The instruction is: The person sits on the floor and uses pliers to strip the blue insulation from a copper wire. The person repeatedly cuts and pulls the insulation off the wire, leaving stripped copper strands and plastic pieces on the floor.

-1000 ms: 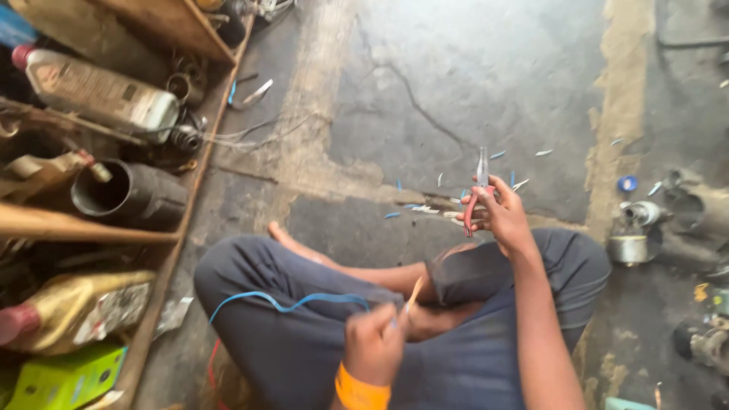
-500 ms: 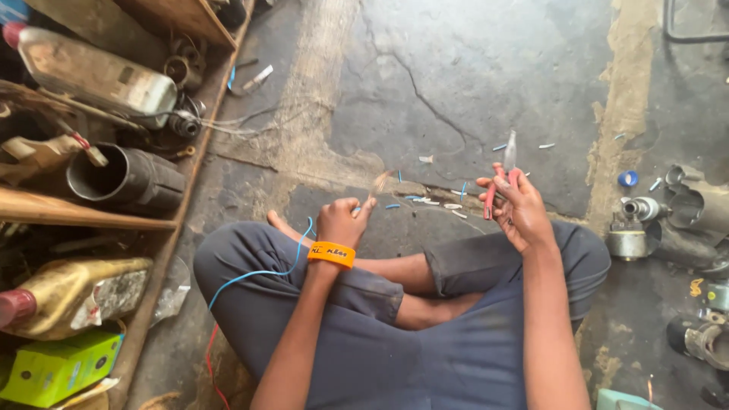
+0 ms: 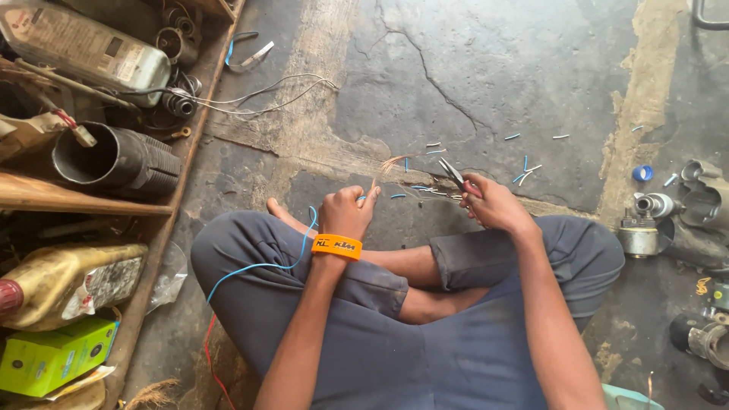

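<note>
Blue insulated wire (image 3: 304,241) with bared copper strands sits pinched in the left hand (image 3: 345,212) at frame centre, while the right hand (image 3: 492,203) beside it grips red-handled pliers (image 3: 454,177), fingers closed.

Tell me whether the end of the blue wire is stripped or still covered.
Stripped. Bare copper strands fan out past the blue wire above the left hand. The right hand holds pliers beside them.

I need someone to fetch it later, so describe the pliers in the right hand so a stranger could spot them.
Start at the cracked concrete floor, then come down to the seated person's right hand above the knee. The pliers stick out of it, slim dark jaws pointing up and left toward the bared copper strands, unlike the scattered blue wire clippings nearby.
</note>
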